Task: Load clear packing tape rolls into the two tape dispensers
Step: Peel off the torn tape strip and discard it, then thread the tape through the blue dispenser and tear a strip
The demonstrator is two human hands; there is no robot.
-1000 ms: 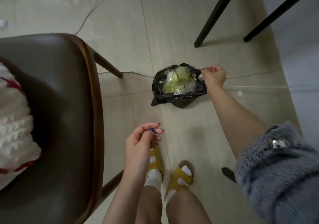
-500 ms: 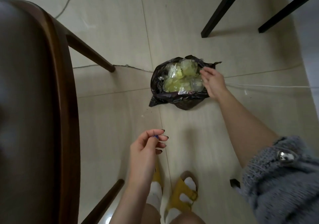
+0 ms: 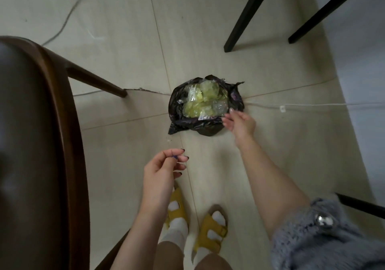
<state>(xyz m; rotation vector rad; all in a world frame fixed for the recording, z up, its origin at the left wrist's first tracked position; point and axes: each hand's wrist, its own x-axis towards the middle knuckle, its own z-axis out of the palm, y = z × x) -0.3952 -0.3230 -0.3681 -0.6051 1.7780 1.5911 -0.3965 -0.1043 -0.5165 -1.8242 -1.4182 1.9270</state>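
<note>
A: grips?
B: left hand (image 3: 164,170) pinches a tiny blue scrap (image 3: 174,156). right hand (image 3: 239,121) slack, fingers spread, at the 4 o'clock rim of the black bag (image 3: 177,107).
A: tape?
B: yellowish clear wads (image 3: 200,103) inside the bag, can't tell if tape. chair (image 3: 52,144) at 9 o'clock.

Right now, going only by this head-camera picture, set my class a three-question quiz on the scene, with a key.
1. True or false: the black bag lies on the floor.
2. The right hand is: A) open-fingered beside the bag's rim, B) resting on a chair, C) holding a tape roll.
3. Fill in: the small blue piece is pinched between thumb and forefinger of the ___ hand.
Key: 1 true; 2 A; 3 left hand.
</note>
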